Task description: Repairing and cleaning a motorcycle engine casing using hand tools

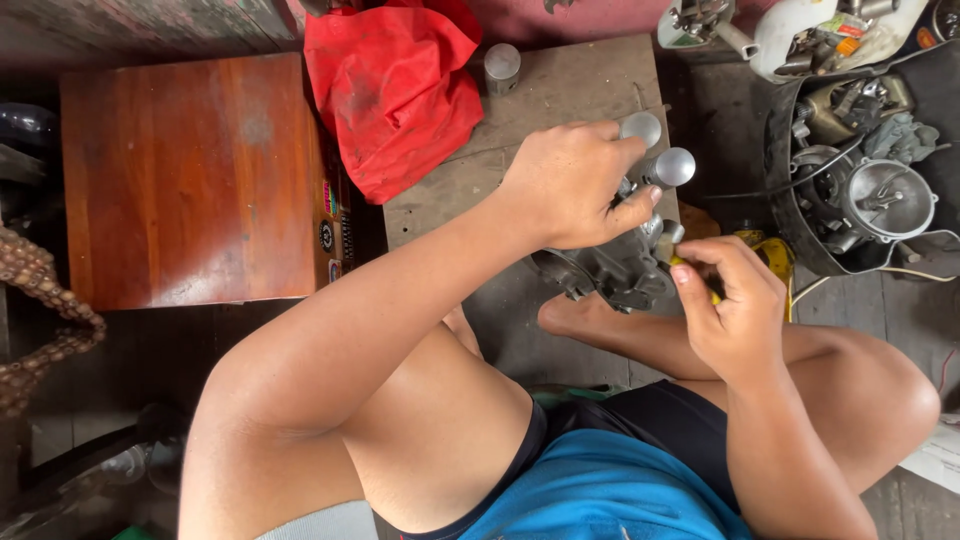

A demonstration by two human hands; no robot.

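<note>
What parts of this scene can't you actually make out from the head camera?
- Metal engine part: its top is hidden under the left hand.
- Yellow-handled tool: mostly wrapped by the right hand; tip unseen.
- Engine parts in the black tub: cut by the right edge.
- Stickers on the wooden box: too small.

One head-worn view — steep downward look, close over hands, lap and low workbench (560,90).
</note>
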